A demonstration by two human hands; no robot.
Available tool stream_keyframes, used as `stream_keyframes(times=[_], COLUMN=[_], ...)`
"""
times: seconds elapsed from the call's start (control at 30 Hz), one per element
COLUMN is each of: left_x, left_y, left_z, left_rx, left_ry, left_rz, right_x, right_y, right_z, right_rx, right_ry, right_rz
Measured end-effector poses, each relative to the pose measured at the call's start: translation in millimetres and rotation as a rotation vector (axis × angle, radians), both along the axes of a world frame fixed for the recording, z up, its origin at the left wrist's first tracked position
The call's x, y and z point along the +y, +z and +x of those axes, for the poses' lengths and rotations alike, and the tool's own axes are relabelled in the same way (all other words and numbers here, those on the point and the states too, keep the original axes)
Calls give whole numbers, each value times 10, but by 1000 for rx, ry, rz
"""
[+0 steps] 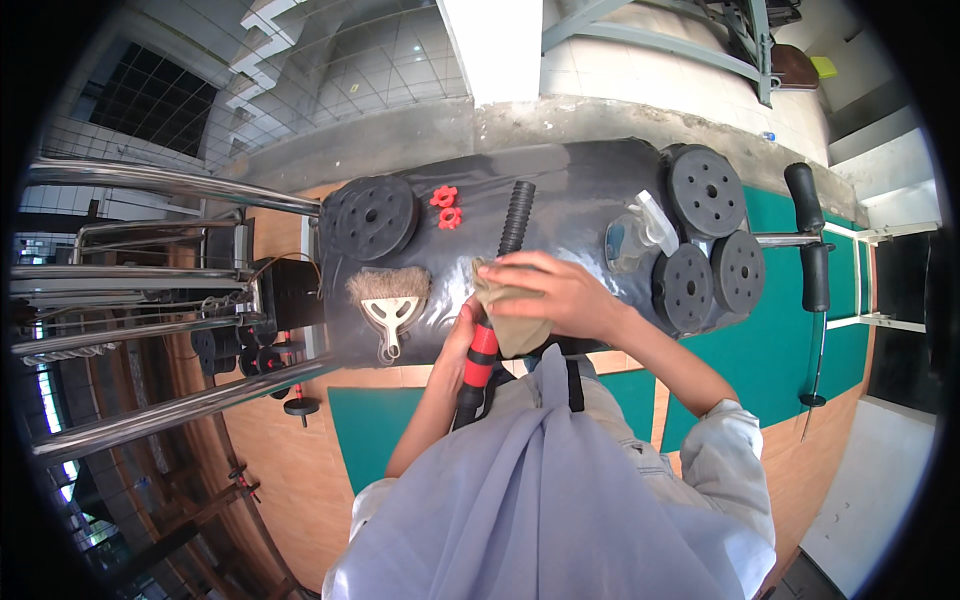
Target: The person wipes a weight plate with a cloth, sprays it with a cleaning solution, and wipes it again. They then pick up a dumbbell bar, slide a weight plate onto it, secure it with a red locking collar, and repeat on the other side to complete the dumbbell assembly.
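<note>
A dumbbell bar [478,366] with a red and black grip and a black threaded end slants up from my lap over the black-covered surface [560,170]. My left hand [457,343] is closed around the bar beside its red part. An olive-beige cloth [515,325] lies over the bar's middle, with my right hand [565,295] closed on it and pressing it to the bar. The cloth hides that stretch of the bar. Left of my hands lies a wide brush [393,305] with a cream handle. Two red star-shaped collar nuts [445,196] sit farther back.
Black weight plates [372,216] lie at the left end, with several more plates [706,190] at the right. Near these lies a clear spray bottle [628,243] with a white top. Chrome rails [180,180] stand at the left, and a black-handled bar [806,240] stands beyond the right end.
</note>
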State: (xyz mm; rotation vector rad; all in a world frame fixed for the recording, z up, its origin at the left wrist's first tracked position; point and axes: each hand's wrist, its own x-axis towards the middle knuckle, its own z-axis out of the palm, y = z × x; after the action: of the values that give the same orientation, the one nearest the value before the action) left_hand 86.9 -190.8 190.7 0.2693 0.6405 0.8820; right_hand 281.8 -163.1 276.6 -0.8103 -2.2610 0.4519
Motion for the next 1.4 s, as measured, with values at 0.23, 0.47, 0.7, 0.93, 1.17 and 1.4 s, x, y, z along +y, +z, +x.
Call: stream_keyframes(times=[0.23,0.47,0.7,0.93,1.17,1.4], left_x=[74,179,232,235,205,223], left_y=[4,142,265,315,202,175], left_z=[-15,-32,168,90,126,37], left_rx=[0,128,-43,-15,-395,82], left_ry=[-116,-296,-266,-293,-283,-349], left_rz=[74,39,23,71,41,345], right_x=[351,180,308,385,232,333], right_y=[18,-70,26,114,57,70], right_z=[233,176,251,339,250,352], right_rx=[128,25,166,39,175,94], right_ry=[-251,-149,-316,-224,-191,-208], right_rz=[57,34,32,116,74,111])
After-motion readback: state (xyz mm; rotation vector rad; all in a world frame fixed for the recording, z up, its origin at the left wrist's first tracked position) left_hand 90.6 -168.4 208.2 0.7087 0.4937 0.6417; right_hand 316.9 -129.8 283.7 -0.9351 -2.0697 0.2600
